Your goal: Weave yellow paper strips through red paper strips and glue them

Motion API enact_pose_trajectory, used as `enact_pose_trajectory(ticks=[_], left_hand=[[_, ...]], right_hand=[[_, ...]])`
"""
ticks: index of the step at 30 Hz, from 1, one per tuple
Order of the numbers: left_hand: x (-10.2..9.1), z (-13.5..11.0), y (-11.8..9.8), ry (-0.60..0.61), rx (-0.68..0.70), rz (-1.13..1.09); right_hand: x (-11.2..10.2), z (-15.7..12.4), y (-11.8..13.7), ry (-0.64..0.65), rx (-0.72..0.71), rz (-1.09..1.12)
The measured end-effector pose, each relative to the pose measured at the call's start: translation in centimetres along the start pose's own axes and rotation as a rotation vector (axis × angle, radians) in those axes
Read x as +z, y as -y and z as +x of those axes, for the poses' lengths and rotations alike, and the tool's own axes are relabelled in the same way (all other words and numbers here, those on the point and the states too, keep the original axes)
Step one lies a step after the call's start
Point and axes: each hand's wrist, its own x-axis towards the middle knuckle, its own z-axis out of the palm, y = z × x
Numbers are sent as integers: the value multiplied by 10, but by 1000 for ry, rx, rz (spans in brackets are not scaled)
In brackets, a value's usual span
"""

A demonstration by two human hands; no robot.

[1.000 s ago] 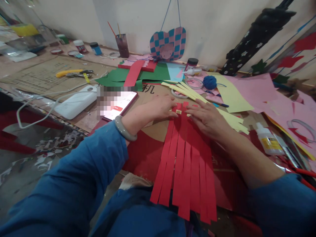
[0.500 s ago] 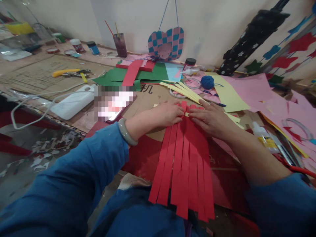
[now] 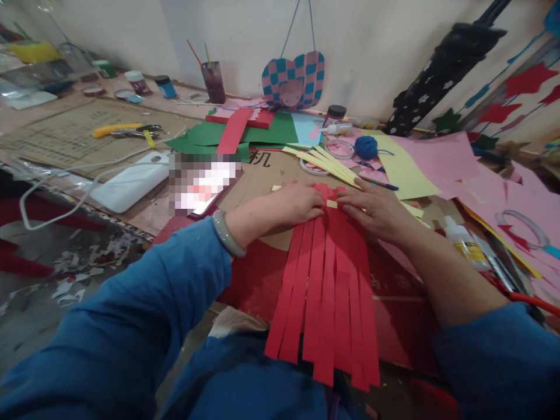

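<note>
Several long red paper strips [image 3: 326, 291] lie side by side on brown cardboard [image 3: 271, 175] and hang over the table's near edge. A yellow paper strip [image 3: 331, 203] crosses them at their far ends. My left hand [image 3: 297, 204] lies on the left strips with its fingers bent, the fingertips pressing the red and yellow paper. My right hand [image 3: 371, 209] rests flat on the right strips, fingers stretched out and pointing left. The two hands almost touch over the yellow strip. A pale bangle [image 3: 225, 233] sits on my left wrist.
A fan of yellow strips [image 3: 326, 160], tape rings [image 3: 341, 147], blue yarn [image 3: 366, 147] and a pen lie beyond the hands. Glue bottle [image 3: 464, 242] and scissors at right. Phone [image 3: 201, 186], white power bank [image 3: 129, 181], green and pink paper sheets, paint pots and a woven paper heart [image 3: 294, 79] at the back.
My hands have drawn closer together at the far ends of the red strips, and the left fingers now curl onto the paper. The view has shifted slightly.
</note>
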Motion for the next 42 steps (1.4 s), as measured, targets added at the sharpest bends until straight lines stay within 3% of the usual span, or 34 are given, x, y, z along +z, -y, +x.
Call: enact_pose_trajectory(ticks=[11, 16, 22, 28, 32, 37, 42], left_hand=[[-1, 2, -3, 30, -37, 6], [2, 0, -5, 7, 16, 50], [8, 5, -9, 35, -13, 173], [4, 5, -17, 89, -6, 263], [8, 4, -15, 49, 33, 296], [9, 2, -15, 30, 42, 276], [2, 1, -20, 89, -3, 267]], right_hand=[[-7, -3, -11, -37, 90, 28], [-9, -4, -10, -50, 113, 29], [-7, 6, -8, -59, 300, 0], [-8, 15, -8, -49, 274, -13], [-13, 11, -7, -62, 274, 18], [-41, 0, 6, -88, 369, 94], [-96, -37, 8, -144, 712, 30]])
